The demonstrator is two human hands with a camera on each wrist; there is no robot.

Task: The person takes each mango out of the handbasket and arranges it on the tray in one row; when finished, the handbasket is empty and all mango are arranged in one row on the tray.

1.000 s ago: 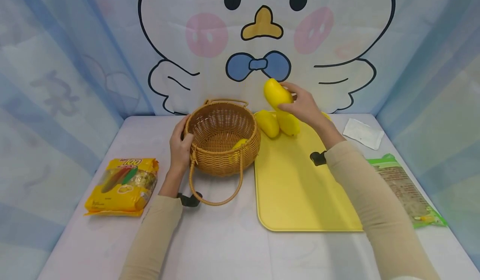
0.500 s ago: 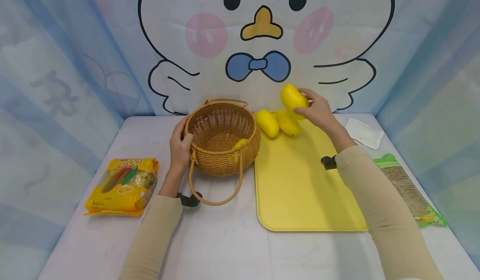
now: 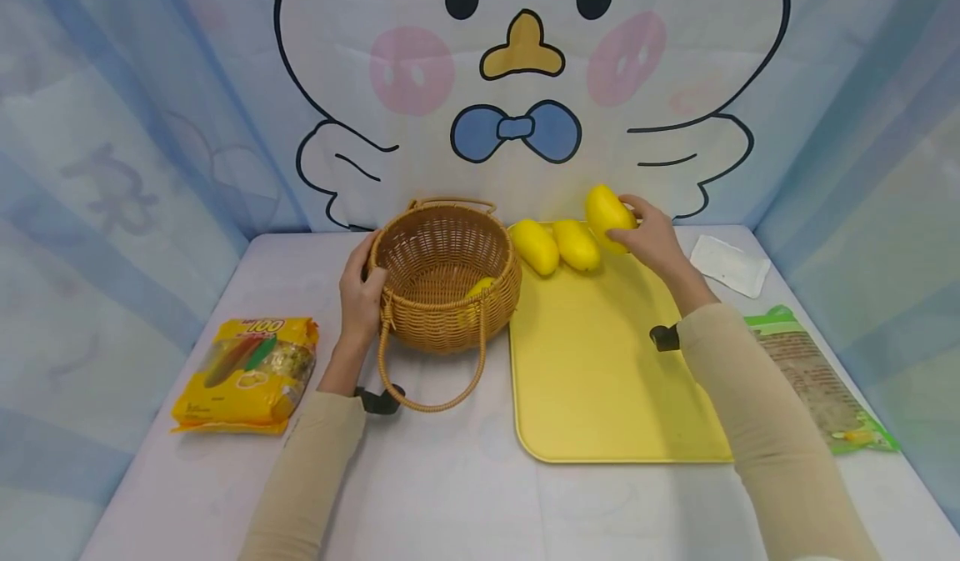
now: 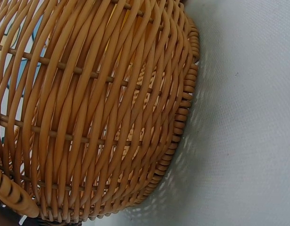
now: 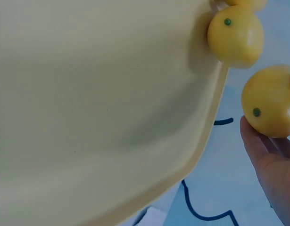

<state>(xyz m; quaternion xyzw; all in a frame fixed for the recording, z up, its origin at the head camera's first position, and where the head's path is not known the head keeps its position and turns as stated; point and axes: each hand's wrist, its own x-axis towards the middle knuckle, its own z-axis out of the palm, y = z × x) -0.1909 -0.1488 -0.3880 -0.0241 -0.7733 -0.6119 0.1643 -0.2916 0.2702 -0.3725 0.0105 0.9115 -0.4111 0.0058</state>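
In the head view my left hand grips the left rim of a wicker basket, whose handle hangs toward me. Partly hidden inside the basket is a yellow mango. My right hand holds another mango between thumb and fingers above the back of a yellow tray. Two mangoes lie side by side on the tray's back left, the left mango close to the basket and the right mango near the held one. The right wrist view shows the held mango with a green stem spot.
A yellow snack packet lies on the left of the white table. On the right are a white packet and a green-edged bag, partly behind my right sleeve. A printed curtain stands close behind.
My right hand has carried the mango to the right and lower, from above the two tray mangoes to beside them. The left hand and basket have stayed put.
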